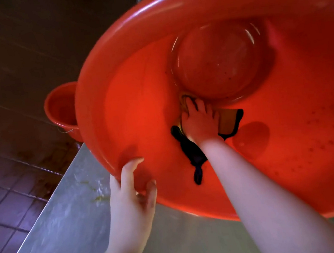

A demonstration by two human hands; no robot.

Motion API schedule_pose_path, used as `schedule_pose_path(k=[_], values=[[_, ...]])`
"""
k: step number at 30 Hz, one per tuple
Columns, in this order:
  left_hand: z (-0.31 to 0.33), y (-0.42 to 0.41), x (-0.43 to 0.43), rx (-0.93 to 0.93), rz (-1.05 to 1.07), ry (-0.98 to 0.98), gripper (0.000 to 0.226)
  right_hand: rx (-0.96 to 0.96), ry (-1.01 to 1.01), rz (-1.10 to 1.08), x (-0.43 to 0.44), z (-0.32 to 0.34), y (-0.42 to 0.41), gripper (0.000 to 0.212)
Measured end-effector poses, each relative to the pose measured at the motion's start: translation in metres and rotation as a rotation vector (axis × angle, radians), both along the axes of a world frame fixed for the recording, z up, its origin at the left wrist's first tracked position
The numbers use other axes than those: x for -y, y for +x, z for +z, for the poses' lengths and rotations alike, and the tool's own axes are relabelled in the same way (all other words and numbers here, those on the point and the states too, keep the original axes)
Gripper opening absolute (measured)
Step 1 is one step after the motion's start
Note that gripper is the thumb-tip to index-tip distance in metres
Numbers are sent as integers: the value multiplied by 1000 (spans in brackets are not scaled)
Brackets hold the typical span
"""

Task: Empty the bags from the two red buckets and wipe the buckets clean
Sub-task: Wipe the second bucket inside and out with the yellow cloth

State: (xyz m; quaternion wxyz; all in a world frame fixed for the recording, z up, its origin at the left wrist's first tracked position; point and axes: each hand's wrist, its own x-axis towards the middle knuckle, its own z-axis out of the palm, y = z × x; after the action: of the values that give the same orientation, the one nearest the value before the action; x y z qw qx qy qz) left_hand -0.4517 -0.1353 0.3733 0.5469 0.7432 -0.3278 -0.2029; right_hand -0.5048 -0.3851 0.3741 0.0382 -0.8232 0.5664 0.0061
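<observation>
Down on the tiled floor [15, 204] at far left, a second red bucket [61, 108] is standing upright, partly hidden behind the large red bucket [137, 92], which is lying tilted on the steel bench [68, 219]. The left grip [131, 192] is clasping the large bucket's near rim, and further right the right grip [200, 120] is pressing a dark-edged cloth [230, 122], fingers spread, against the inner wall beside the base. With the bench looking wet, the bucket is probably risking a slide off the edge if the wiping push is overpowering that one-handed hold.
</observation>
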Motion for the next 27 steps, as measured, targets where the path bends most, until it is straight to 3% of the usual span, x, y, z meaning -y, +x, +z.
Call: schedule_pose_path(k=[3,6,10,12,15,18,22,25,27], values=[[19,11,-6,302,41,13,80,1,6,46,3,3,-7,51],[51,48,-6,555,54,-153,54,26,60,58,0,4,-10,52],[73,83,1,735,-137,-103,43,11,27,24,-8,1,-38,55],[64,75,7,634,-162,-68,45,-78,-24,-7,-2,4,-59,55],[43,41,12,331,-121,-4,52,-189,-103,-8,14,12,-87,47],[27,-4,10,214,-72,16,54,-256,-124,7,13,19,-101,47],[19,-46,12,83,-48,15,57,-103,62,63,-39,23,-98,48],[8,-48,12,-17,-30,50,58,82,74,259,-113,34,-102,51],[3,-45,9,-55,-56,67,57,84,141,359,-135,39,-110,52]])
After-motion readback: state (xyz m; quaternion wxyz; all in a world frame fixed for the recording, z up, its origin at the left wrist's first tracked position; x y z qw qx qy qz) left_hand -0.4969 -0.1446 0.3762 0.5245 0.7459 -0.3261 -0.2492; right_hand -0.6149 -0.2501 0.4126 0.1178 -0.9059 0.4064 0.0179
